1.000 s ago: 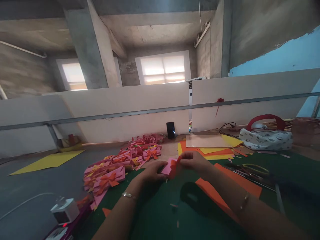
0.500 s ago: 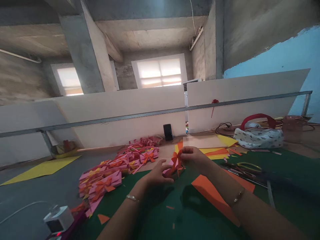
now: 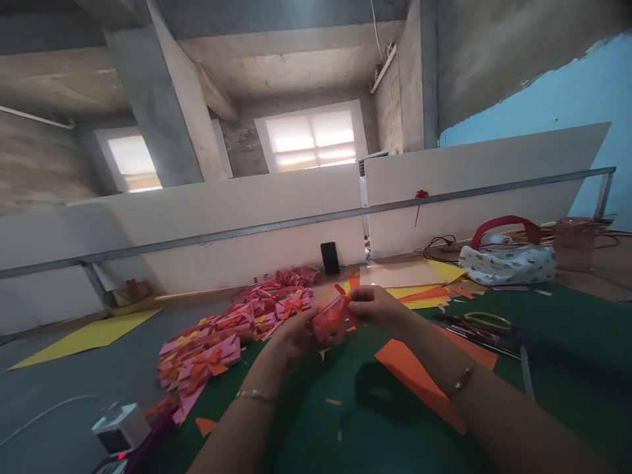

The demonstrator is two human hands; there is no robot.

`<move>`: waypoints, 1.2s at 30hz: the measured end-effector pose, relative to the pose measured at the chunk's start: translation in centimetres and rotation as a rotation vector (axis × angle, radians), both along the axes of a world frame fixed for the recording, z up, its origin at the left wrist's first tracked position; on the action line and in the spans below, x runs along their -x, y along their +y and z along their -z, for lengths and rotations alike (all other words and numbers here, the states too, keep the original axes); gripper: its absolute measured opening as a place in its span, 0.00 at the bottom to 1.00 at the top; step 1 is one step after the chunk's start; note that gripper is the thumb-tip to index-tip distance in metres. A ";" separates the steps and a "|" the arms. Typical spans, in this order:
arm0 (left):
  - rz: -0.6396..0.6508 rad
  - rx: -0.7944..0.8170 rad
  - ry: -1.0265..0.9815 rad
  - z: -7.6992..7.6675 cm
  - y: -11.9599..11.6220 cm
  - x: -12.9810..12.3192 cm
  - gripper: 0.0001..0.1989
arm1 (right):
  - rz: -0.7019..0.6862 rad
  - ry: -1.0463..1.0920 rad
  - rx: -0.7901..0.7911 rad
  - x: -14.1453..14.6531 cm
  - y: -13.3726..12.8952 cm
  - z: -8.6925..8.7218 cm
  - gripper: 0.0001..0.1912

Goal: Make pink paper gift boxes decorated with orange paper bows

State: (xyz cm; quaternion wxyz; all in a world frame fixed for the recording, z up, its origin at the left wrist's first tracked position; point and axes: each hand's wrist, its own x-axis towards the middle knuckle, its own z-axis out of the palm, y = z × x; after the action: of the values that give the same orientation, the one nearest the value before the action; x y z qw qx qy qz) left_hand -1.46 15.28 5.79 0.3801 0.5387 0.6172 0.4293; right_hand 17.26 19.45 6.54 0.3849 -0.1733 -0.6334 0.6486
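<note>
A folded pink paper piece with an orange paper bow (image 3: 330, 318) is held up above the green mat (image 3: 316, 428). My left hand (image 3: 296, 334) is closed round its left side; the fingertips are partly hidden and blurred. My right hand (image 3: 371, 304) pinches an orange end of the bow at the right. Left of my hands lies a long pile of similar pink paper pieces with orange and yellow bows (image 3: 232, 329). An orange paper sheet (image 3: 419, 382) lies on the mat under my right forearm.
Scissors with yellow-green handles (image 3: 488, 321) lie at the right beside other tools. Behind are yellow and orange sheets (image 3: 429, 296), a propped phone (image 3: 330, 258) and a patterned bag with a red handle (image 3: 507, 263). A white charger (image 3: 121, 428) sits front left.
My left hand has closed round the pink piece, which has turned and tilted more into view. My right hand stays at the bow. The view has shifted slightly.
</note>
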 end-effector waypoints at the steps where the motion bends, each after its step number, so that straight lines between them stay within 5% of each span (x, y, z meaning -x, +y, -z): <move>1: 0.026 0.051 -0.085 -0.2 -0.6 0.0 0.17 | 0.004 -0.011 -0.012 0.1 -0.1 0.0 0.11; 5: 0.084 0.195 -0.433 -0.4 -2.5 -0.2 0.21 | 0.073 -0.053 -0.078 0.8 -1.1 0.0 0.08; 10: 0.064 0.179 -0.906 -0.9 -3.2 -0.3 0.20 | 0.198 -0.099 -0.154 1.8 -2.1 0.1 0.04; 28: 0.000 0.087 -0.856 -1.8 -3.9 -0.4 0.18 | 0.469 -0.153 -0.068 3.7 -4.0 0.4 0.09; 36: -0.006 0.086 -0.837 -0.7 -3.2 -0.4 0.18 | 0.567 -0.192 -0.078 3.8 -3.8 0.7 0.09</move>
State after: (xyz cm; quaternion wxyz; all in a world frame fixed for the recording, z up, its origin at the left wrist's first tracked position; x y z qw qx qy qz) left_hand -1.02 12.05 6.46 0.6190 0.2998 0.4286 0.5859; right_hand 13.43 15.63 5.87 0.4953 -0.3887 -0.6176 0.4712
